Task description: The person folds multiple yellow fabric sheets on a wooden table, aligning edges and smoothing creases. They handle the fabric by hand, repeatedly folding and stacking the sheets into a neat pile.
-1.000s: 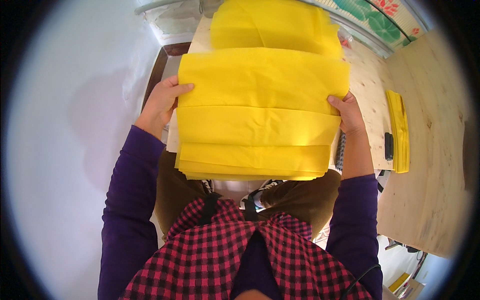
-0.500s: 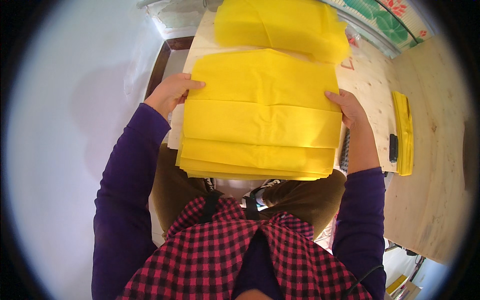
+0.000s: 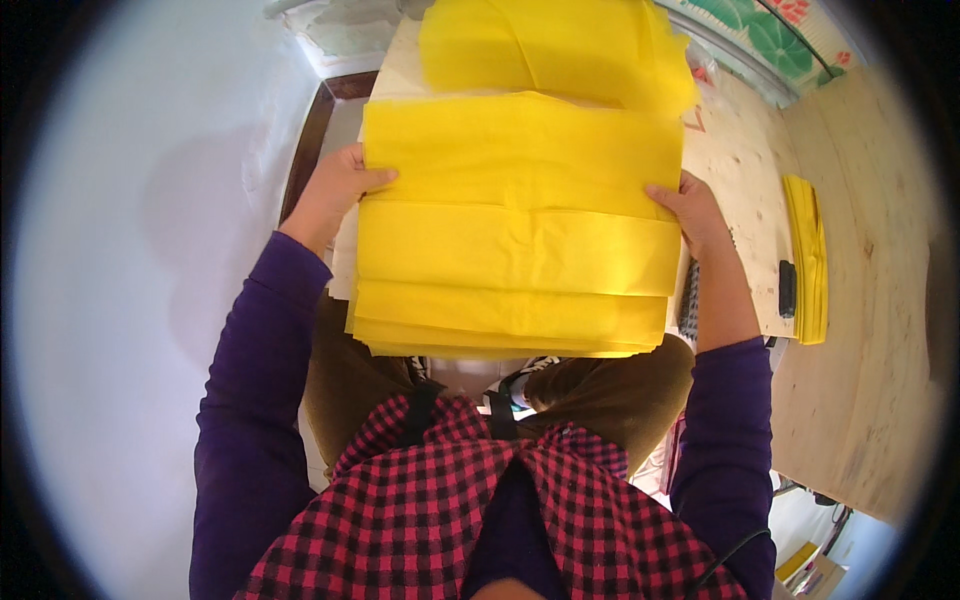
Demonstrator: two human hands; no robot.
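Note:
A yellow cloth sheet (image 3: 450, 150), creased across its middle, lies spread on a stack of similar yellow cloth pieces (image 3: 510, 335) whose staggered near edges hang over the table's front. At its left edge my left hand (image 3: 350, 185) pinches the sheet, thumb on top and fingers beneath. The right edge is pinched the same way by my right hand (image 3: 692, 208). How many layers each hand grips cannot be made out. Beyond it, another pile of yellow cloth (image 3: 550, 45) lies farther back on the table.
The pale wooden table (image 3: 745, 205) meets an upright wooden board (image 3: 860, 260) on the right. A folded yellow strip bundle (image 3: 808, 260) stands against that board, beside a small black object (image 3: 787, 289). A white wall (image 3: 130, 300) runs close along the left.
The held yellow sheet has shifted slightly left and been drawn flatter, its far left corner now squarer. My left hand has moved a little left with it; my right hand has barely moved.

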